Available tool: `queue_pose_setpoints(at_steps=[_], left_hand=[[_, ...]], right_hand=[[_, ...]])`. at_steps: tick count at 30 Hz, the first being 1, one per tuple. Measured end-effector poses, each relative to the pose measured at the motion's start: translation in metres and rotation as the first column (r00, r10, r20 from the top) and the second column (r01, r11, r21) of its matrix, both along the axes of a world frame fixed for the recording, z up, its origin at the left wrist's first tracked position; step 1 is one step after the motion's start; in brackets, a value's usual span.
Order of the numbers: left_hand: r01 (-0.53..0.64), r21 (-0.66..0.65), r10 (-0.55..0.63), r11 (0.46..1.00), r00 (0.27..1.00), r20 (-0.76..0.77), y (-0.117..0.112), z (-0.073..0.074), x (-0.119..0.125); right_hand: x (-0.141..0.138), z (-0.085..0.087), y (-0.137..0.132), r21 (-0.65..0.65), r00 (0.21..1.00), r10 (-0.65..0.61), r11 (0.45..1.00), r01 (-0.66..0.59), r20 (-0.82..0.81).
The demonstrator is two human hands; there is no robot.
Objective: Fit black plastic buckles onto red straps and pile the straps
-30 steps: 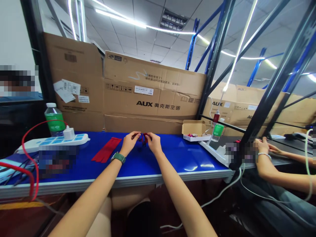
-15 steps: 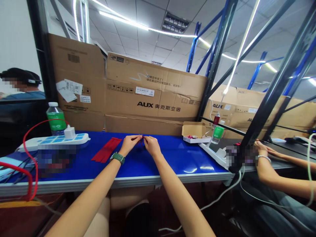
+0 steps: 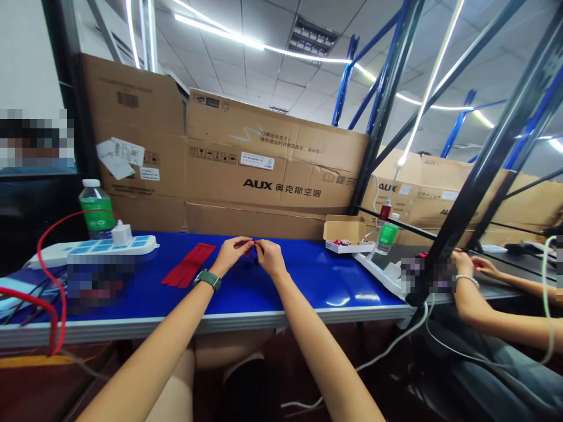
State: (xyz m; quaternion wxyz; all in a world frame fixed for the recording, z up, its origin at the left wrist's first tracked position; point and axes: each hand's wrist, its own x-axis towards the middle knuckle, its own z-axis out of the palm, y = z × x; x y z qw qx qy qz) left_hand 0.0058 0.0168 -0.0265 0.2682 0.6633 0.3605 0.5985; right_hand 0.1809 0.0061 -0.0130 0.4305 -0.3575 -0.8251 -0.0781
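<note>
My left hand (image 3: 231, 255), with a green-strapped watch (image 3: 207, 280) on its wrist, and my right hand (image 3: 268, 258) meet above the blue tabletop (image 3: 308, 281). Pinched between their fingertips is a small red piece (image 3: 250, 250), possibly ribbon or cord, mostly hidden by my fingers. Just left of my left hand, several flat red strips (image 3: 189, 265) lie together on the table.
A white power strip (image 3: 88, 253) and a green-labelled water bottle (image 3: 97, 211) stand at the left, with a red cable (image 3: 44, 275) beside them. An open carton tray (image 3: 345, 234) holds small items at the right. A co-worker's hands (image 3: 472, 264) rest beyond the table's end.
My hands have drawn closer together since a second ago. The red piece now shows less between my fingers.
</note>
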Motion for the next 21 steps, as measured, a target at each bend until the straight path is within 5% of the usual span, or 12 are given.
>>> queue_pose_setpoints(at_steps=[5, 21], left_hand=[[0.058, -0.01, -0.057, 0.998, 0.996, 0.071, 0.003, -0.005, 0.001], [0.027, 0.051, -0.022, 0.998, 0.995, -0.095, -0.001, -0.001, -0.005]], right_hand=[[-0.001, 0.0, 0.001, 0.005, 0.996, -0.054, 0.999, 0.054, 0.076], [0.004, 0.0, 0.003, -0.039, 0.986, -0.118, 0.992, 0.123, 0.121]])
